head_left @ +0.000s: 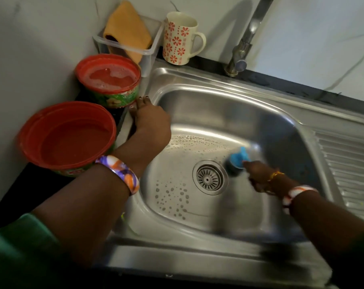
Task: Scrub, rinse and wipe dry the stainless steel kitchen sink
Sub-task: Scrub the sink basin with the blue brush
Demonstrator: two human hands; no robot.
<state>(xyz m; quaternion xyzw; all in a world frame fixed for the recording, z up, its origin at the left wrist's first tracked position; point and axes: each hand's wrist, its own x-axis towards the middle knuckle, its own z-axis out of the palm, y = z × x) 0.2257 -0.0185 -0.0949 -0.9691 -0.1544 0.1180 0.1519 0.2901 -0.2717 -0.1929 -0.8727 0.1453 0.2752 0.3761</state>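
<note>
The stainless steel sink [229, 94] fills the middle of the head view, with soap bubbles on its floor around the round drain [209, 177]. My right hand [260, 176] is shut on a scrubber [236, 161] with a blue handle and a dark pad, pressed to the basin floor just right of the drain; it is blurred. My left hand [151, 119] rests on the sink's left rim, fingers spread, holding nothing. An orange cloth [126, 28] lies in a clear plastic holder [149, 57] at the back left.
Two red tubs stand left of the sink: the far tub [109, 80] holds soapy water, the near tub [67, 134] clear water. A flowered mug [180, 38] stands behind the rim. The tap [245, 44] rises at the back. The ribbed drainboard [350, 170] lies on the right.
</note>
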